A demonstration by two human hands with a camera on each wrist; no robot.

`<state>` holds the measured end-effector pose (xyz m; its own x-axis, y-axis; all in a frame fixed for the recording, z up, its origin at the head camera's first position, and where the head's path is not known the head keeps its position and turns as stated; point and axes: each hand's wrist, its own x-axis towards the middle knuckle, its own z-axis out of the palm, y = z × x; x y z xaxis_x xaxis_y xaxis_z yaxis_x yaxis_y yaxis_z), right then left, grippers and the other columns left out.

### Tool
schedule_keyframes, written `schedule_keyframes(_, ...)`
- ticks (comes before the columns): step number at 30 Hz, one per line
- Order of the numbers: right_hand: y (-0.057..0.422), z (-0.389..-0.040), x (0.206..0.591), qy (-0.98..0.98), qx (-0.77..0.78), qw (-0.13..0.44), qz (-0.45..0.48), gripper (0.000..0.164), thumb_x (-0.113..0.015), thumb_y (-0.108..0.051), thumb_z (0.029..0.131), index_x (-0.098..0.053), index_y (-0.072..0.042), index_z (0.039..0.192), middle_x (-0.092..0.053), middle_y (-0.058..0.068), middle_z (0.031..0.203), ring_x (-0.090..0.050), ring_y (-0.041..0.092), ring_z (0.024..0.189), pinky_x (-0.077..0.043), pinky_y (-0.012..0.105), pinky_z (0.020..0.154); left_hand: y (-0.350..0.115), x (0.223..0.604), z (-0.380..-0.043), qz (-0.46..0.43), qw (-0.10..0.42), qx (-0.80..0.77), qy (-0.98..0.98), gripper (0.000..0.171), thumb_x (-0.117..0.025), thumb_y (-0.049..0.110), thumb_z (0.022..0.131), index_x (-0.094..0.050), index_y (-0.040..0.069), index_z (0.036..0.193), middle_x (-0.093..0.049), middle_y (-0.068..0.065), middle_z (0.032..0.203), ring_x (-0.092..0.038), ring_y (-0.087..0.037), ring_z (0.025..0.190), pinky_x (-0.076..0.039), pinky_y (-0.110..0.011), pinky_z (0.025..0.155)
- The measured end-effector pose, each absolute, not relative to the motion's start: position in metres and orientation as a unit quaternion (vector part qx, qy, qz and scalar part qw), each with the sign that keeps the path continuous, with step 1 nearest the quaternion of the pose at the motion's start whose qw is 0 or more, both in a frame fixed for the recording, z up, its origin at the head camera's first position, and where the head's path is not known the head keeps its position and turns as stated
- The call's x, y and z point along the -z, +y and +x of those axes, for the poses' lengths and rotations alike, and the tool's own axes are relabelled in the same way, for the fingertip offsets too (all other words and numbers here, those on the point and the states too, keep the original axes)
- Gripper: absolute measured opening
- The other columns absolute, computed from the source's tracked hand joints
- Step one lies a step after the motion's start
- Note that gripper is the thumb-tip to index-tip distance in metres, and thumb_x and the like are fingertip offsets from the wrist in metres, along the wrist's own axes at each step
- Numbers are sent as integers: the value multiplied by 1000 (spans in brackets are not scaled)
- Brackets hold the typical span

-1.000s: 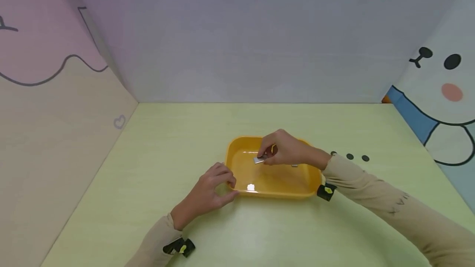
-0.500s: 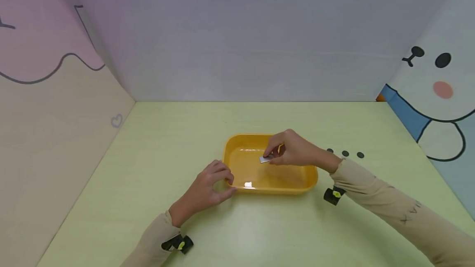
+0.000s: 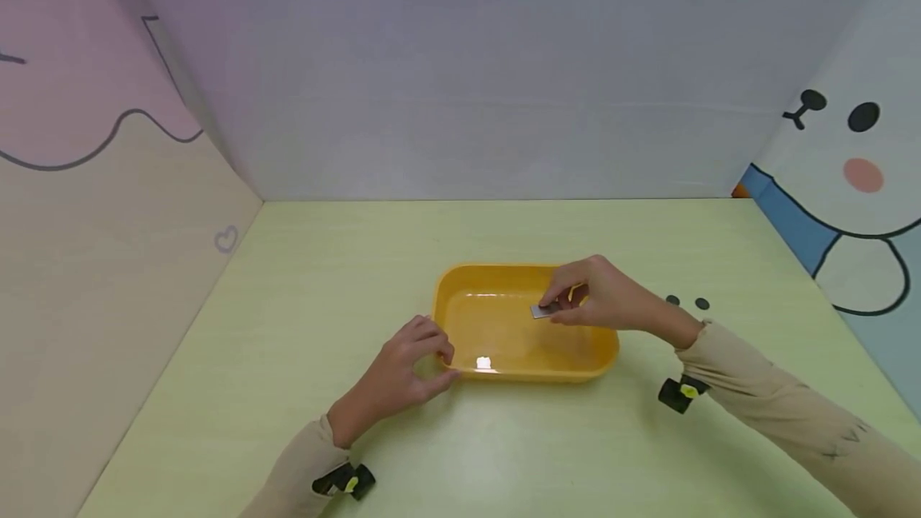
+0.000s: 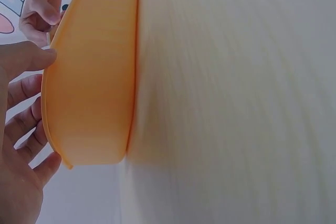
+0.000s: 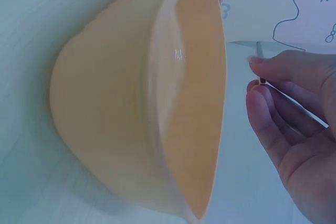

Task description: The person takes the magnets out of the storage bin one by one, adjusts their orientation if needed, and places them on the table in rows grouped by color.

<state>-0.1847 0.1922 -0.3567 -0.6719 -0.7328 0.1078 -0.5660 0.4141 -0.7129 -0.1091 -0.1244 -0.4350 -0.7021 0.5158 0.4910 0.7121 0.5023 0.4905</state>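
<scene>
A yellow plastic tray with a raised rim stands on the table. At its front left corner my left hand holds the rim, fingers curled over the left side and thumb at the front. The left wrist view shows that thumb against the tray's rim. Over the tray's right half my right hand pinches a small flat silver piece between thumb and fingers. In the right wrist view the thin silver piece appears edge-on, above the tray's opening; its exact kind is unclear.
The pale green table meets a plain back wall. Printed side panels stand at left and right. Small black dots show on the table beyond my right wrist. Each wrist wears a black camera.
My right hand has moved to the right over the tray, carrying the silver piece along. My left hand keeps its place on the rim. A small shiny bit seen earlier near the right hand no longer shows.
</scene>
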Motion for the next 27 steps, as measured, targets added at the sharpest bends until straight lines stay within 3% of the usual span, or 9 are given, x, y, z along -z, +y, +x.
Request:
schedule_keyframes(20,233,-160,347,835,379,94,-387,16,-75,-9,80,-72,-13,95,-66,-2,89,-58,12,70,-54,28,64,-125,437,-108,-360,150,351,-851,21,-79,22,75,-60,16,80,-56,8,88,-49,-11,90,-44,-38,90)
schedule_keyframes(27,244,-156,342,844,373,76,-379,17,-75,-9,79,-73,-15,95,-66,-5,90,-57,11,70,-54,27,64,-124,435,-109,-359,146,353,-851,21,-79,22,75,-60,16,80,-54,9,89,-48,-10,91,-45,-32,83)
